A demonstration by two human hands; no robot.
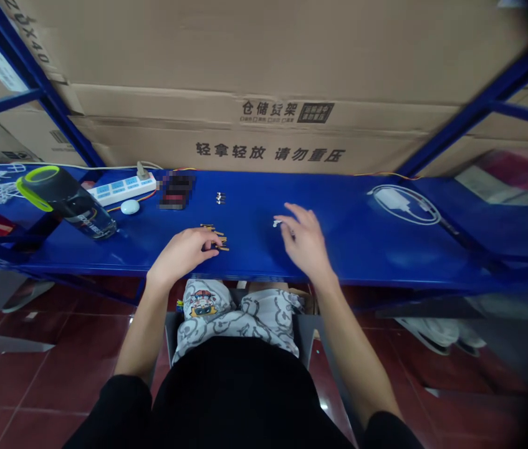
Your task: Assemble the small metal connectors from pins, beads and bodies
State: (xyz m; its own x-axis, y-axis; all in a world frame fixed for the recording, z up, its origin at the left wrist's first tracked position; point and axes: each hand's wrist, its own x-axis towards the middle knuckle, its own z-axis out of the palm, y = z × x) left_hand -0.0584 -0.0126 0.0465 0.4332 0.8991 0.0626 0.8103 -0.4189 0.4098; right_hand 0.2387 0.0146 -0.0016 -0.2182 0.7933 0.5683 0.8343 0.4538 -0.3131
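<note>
Where left hand (184, 249) curls, brown bits (221, 241) partly hid.

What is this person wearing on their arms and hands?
The left hand and right hand are bare, no gloves; no ring or watch can be made out. The forearms are uncovered past the elbows. Short black sleeves cover the upper arms at the bottom edge.
</note>
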